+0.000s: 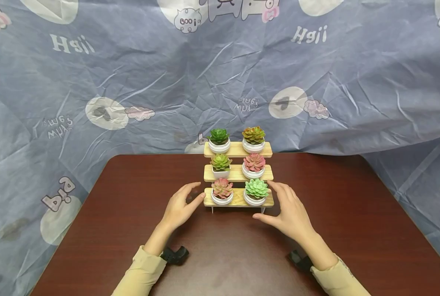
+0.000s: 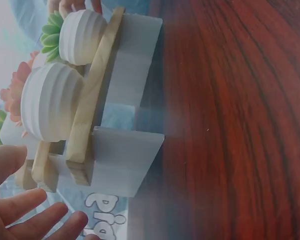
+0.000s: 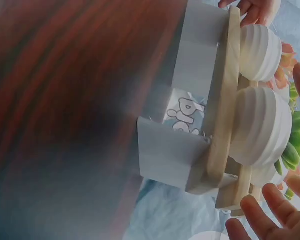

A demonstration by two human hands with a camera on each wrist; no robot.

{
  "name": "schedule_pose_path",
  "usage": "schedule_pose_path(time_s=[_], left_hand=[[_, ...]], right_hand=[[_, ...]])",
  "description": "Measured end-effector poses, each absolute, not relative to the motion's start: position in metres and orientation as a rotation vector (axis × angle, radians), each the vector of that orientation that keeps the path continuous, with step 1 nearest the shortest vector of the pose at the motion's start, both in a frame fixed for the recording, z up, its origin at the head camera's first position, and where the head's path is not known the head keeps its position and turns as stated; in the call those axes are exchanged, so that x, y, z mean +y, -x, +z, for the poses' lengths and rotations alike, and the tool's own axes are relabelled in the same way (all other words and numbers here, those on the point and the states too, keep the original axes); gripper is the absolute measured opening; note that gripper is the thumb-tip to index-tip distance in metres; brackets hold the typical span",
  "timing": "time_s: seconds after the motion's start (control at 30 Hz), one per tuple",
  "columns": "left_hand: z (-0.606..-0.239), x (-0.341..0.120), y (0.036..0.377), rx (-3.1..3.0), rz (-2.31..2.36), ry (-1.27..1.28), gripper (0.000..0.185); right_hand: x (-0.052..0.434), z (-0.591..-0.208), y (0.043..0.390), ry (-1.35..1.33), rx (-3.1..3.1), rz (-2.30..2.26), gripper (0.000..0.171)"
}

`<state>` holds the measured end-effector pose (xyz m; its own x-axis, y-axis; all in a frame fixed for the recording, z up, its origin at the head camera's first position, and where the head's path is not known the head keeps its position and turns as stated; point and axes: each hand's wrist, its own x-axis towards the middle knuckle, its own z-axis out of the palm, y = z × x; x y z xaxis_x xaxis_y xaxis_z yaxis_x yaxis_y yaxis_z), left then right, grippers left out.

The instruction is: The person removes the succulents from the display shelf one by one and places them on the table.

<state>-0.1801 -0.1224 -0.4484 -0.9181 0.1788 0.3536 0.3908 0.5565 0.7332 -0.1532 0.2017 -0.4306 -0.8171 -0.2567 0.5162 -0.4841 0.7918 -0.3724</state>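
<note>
Left hand [image 1: 179, 207] and right hand [image 1: 291, 213] are spread wide, thumbs well off the fingers, and from where I stand neither has hold of anything. Between and slightly ahead of them, the three-tier stand [image 1: 236, 173] rests on the dark counter [image 1: 238, 255]; whether a fingertip brushes its ends I can't tell. Nearest the left thumb sits the pink-orange succulent [image 1: 222, 189], and close beside the right fingers the mint-green succulent [image 1: 256, 189]. Those two worry me most: a finger swinging in could knock either one, seemingly just set there, off the front board [image 1: 238, 198]. Beneath, the pale side supports [image 2: 125, 160] look thin, so an uneven squeeze might skew them. Farther beyond the fingertips come the yellow-green succulent [image 1: 221, 163] and rosy succulent [image 1: 254, 163]; farthest, the dark green succulent [image 1: 219, 137] and bronze succulent [image 1: 253, 135]. Should one side be raised before the other, the tilt could send these highest ones sliding.
</note>
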Motion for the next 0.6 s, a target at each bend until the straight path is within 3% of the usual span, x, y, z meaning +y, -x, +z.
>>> schedule_pose_path(time_s=[0.6], left_hand=[[-0.463, -0.114, 0.187, -2.612, -1.424, 0.417, 0.038]], right_hand=[[0.193, -0.444, 0.155, -0.487, -2.475, 0.842, 0.094]])
